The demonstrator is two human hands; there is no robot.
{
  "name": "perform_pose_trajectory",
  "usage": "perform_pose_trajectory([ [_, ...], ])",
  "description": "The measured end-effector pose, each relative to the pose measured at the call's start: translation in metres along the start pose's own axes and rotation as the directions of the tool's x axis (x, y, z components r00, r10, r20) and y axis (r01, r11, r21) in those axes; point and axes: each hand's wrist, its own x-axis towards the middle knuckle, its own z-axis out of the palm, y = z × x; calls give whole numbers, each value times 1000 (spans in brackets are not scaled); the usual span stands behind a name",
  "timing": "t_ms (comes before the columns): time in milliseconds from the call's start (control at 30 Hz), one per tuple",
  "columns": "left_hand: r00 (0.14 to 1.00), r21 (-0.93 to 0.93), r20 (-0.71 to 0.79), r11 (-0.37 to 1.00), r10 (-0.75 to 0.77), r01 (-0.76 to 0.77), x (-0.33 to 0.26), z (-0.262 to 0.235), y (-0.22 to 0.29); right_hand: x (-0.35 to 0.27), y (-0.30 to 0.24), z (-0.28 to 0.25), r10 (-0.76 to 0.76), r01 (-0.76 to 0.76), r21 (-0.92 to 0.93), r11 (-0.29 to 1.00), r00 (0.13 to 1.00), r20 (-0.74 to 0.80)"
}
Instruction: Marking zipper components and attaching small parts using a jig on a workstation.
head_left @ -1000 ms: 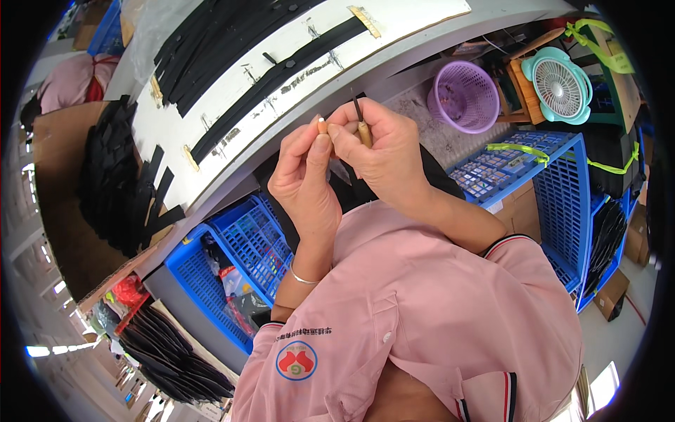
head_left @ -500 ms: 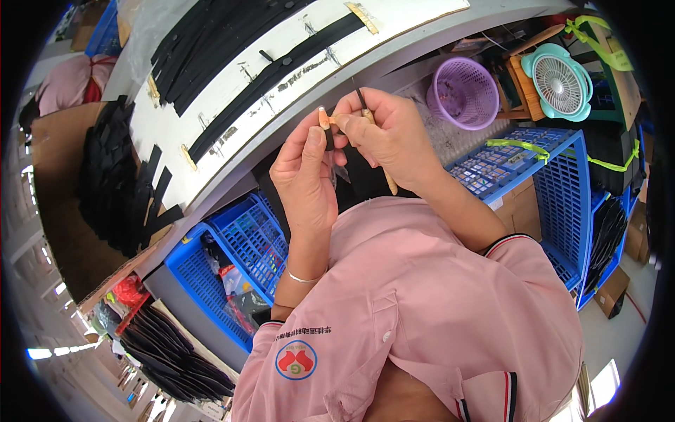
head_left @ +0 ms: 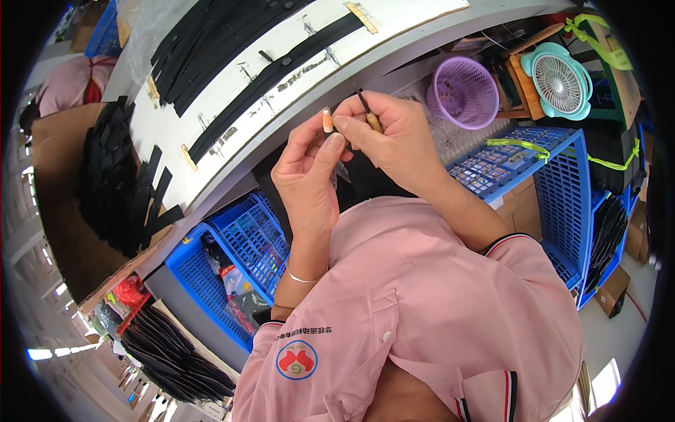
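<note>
My left hand [head_left: 309, 165] and my right hand [head_left: 390, 133] meet in front of my chest, fingertips almost touching. Between the thumb and fingers of my left hand is a small orange-and-white piece [head_left: 327, 121]; whether it is a wrap on a fingertip or a loose part, I cannot tell. My right thumb and index finger pinch close beside it. Tucked in that same right hand is a slim tool with a light wooden handle [head_left: 373, 123] and a thin dark shaft pointing away from me.
Ahead is a white board [head_left: 232, 105] with black strips [head_left: 281, 65]. At left stands a cardboard box [head_left: 60, 183] of black pieces. Blue crates [head_left: 186, 271] flank me. A purple basket [head_left: 460, 88] and a teal fan [head_left: 560, 83] are at right.
My left fingers have curled inward and the orange-and-white piece has shifted slightly. The wooden-handled tool has turned in my right hand, its handle no longer hanging below the palm.
</note>
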Motion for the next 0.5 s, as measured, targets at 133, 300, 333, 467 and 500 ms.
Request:
perform_pose_trajectory([
  [133,998,-78,-7,995,-60,60,1,0,7,3,5,-5,-53,50,-112,992,998,-24],
  [300,973,-227,125,949,-196,220,-1,-3,10,9,12,-20,-141,127,-251,960,989,-38],
  [333,971,-229,129,947,-199,224,0,-4,9,11,13,-21,-140,125,-255,959,989,-42],
  [467,937,-200,199,924,-286,325,2,-8,4,21,9,-37,-277,214,-307,927,944,-180],
  [500,931,-177,206,924,-302,339,2,-8,4,23,6,-44,-289,196,-357,913,929,-231],
])
